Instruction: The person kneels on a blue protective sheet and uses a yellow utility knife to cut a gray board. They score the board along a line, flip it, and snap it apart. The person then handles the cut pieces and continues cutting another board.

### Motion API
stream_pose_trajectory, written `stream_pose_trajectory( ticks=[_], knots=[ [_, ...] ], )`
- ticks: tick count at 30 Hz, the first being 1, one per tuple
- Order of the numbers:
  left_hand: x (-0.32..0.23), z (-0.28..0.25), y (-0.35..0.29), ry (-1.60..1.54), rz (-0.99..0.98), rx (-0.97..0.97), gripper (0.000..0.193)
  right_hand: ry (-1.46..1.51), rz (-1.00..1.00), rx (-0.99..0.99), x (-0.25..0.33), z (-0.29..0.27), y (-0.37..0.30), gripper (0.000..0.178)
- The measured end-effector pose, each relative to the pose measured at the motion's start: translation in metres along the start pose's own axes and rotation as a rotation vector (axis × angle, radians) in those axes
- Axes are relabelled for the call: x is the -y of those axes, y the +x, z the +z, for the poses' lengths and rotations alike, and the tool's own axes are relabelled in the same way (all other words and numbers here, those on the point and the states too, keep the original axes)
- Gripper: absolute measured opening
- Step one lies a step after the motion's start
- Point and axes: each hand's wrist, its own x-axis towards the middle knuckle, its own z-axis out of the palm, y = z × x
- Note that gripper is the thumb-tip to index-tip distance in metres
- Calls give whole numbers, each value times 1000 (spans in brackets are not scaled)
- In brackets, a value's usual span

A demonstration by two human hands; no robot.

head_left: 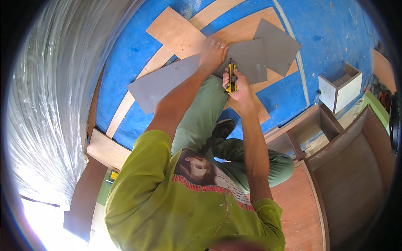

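My right hand (239, 85) is wrapped round a yellow and black utility knife (230, 79). The knife's tip points away from me, over a long grey sheet (248, 58) that lies slantwise in front of my knee. My left hand (213, 52) lies on the sheet's far edge, its fingers laid down close together just left of the knife tip. Under and beyond the sheet are plywood pieces (178, 33). A second grey sheet (279, 46) overlaps the first one's right end.
A blue sheet (331, 37) covers the floor. Clear plastic film (63, 96) hangs at the left. To the right stand a small white open box (344, 87), a brown wooden frame with compartments (310, 125) and a large brown panel (356, 167). My bent legs (194, 113) are close below the work.
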Motion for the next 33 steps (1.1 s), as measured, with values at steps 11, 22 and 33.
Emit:
stream_pose_trajectory(
  ticks=[11,22,33],
  knots=[
    [1,10,-2,81,-24,108,22,289,-57,77,-21,19,20,34],
    [0,11,-3,180,-53,208,18,630,-51,285,-30,24,33,32],
    [-3,0,1,189,-7,18,20,-23,-76,40,-10,3,-44,27]
  ],
)
